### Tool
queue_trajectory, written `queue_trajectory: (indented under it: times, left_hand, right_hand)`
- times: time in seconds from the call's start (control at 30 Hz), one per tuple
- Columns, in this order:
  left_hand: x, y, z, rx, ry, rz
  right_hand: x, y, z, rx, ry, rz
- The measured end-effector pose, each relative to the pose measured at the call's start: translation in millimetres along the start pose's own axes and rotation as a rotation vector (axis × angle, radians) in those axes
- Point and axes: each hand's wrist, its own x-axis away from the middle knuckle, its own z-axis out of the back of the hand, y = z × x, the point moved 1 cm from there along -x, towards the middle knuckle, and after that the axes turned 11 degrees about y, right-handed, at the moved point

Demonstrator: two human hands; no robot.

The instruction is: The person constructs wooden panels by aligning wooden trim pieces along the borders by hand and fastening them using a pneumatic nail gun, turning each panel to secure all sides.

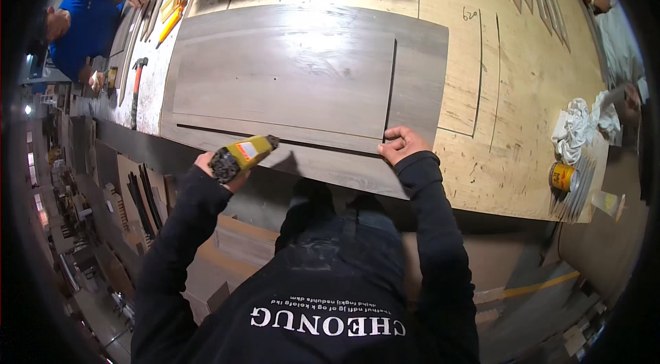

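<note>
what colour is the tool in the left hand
Yellow body with a black end, held in the left hand: the tool, head view.

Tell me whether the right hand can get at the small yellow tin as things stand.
Probably not without letting go: the right hand presses on the grey panel, and the yellow tin sits well off to its right by the white rags, though nothing blocks the way.

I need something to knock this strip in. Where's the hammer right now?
In the head view, the hammer lies far left on the speckled bench top, beyond the grey panel's left edge, near the person in blue.
</note>
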Motion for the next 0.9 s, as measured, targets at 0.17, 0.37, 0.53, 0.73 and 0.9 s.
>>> queue_trajectory:
  times: [0.17,0.37,0.53,0.73,0.9]
  left_hand:
    - [-9.1,61.2,-11.3,-0.059,-0.121,-0.062]
    - [-13.2,61.4,-15.1,-0.113,-0.131,-0.055]
    - [-10.7,87.5,-8.4,-0.152,-0.072,-0.032]
    - [8.5,105.8,-19.2,-0.090,-0.054,-0.155]
    - [6.2,152.8,-40.7,0.049,-0.164,-0.143]
  right_hand:
    - [1.9,-1.1,3.7,-0.045,-0.012,-0.008]
    - [0.8,-4.3,5.3,0.028,-0.004,0.018]
    - [1.8,-6.9,8.0,0.029,-0.002,0.041]
    - [-4.5,2.6,0.4,-0.132,-0.022,-0.068]
    - [-14.4,-0.9,2.8,-0.099,-0.096,-0.085]
